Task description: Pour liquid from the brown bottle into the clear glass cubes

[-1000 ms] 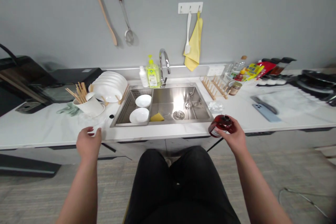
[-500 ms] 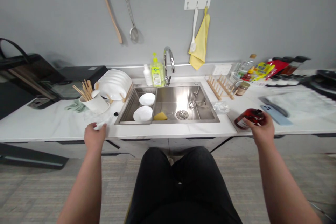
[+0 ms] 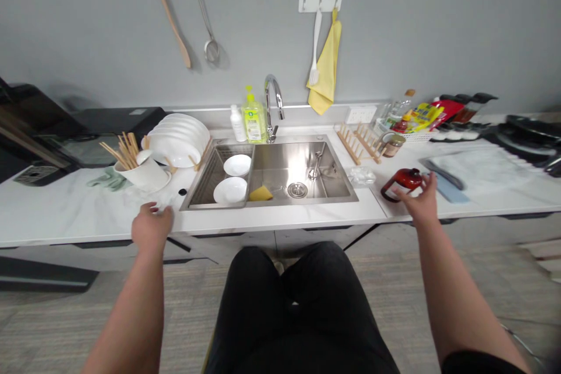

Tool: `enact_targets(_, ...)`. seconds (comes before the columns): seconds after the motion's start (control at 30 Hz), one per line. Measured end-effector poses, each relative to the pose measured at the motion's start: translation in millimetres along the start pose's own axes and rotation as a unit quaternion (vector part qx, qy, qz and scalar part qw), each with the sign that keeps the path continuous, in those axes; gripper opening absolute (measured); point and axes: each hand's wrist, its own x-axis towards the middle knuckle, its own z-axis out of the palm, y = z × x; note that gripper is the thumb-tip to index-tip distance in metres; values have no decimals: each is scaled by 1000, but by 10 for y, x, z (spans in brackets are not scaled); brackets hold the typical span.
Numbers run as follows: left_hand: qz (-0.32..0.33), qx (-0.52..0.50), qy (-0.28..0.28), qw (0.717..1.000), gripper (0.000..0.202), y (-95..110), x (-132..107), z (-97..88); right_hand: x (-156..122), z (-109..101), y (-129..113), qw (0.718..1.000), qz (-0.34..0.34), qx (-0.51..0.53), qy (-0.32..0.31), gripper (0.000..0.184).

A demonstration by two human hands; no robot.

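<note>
My right hand (image 3: 421,196) is around an amber-red bottle (image 3: 402,182) with a white label and dark cap, near the counter's front edge. The thumb lies across the label, while the other fingers are at the bottle's right side, partly hidden. At the left, my left hand (image 3: 151,225) hovers by the counter edge, thumb and fingers apart, holding nothing. Nearest to it are a white pot of chopsticks (image 3: 146,175) and a small black round piece (image 3: 183,191).
A steel sink (image 3: 302,201) holds two white bowls (image 3: 231,190) and a yellow sponge (image 3: 260,193). White plates (image 3: 182,140) stand in a rack. Near the tap (image 3: 272,105) is a green soap bottle (image 3: 254,123). To the right are a wooden rack (image 3: 359,143), a jar (image 3: 393,145) and a blue phone (image 3: 451,190).
My right hand and the amber-red bottle have shifted left in view, and the bottle looks more upright. My left hand stays near the counter edge. The whole view has shifted slightly.
</note>
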Motion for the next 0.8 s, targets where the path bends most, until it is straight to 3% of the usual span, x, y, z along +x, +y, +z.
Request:
enact_targets(0.07, -2, -3, 16, 1000, 61, 12, -28, 5, -150, -114, -101, 999, 4, -1, 31, 109)
enact_targets(0.13, 2, -19, 38, 999, 55, 0, -47, 22, -381, -177, -307, 998, -3, -7, 70, 86)
enact_targets(0.23, 6, -64, 81, 995, 47, -53, -89, 48, -745, -47, -700, 997, -60, 24, -51, 64)
enact_targets(0.3, 13, -85, 109, 990, 44, -95, -140, 51, -912, 177, -917, 990, -86, 31, -106, 77)
enact_targets(0.37, 23, -88, 131, 987, 42, -129, -210, 31, -995, 434, -1052, 992, -72, 17, -106, 94)
enact_targets(0.53, 25, -98, 159, 982, 46, -154, -448, -111, -940, 839, -1118, 994, -5, -4, -110, 114)
enact_targets(0.7, 20, -168, 159, 973, 49, -139, -688, -261, -723, 924, -1055, 992, 54, -3, -116, 118)
enact_targets(0.8, -1, -226, 132, 965, 53, -126, -811, -296, -619, 947, -1022, 985, 111, -1, -134, 111)
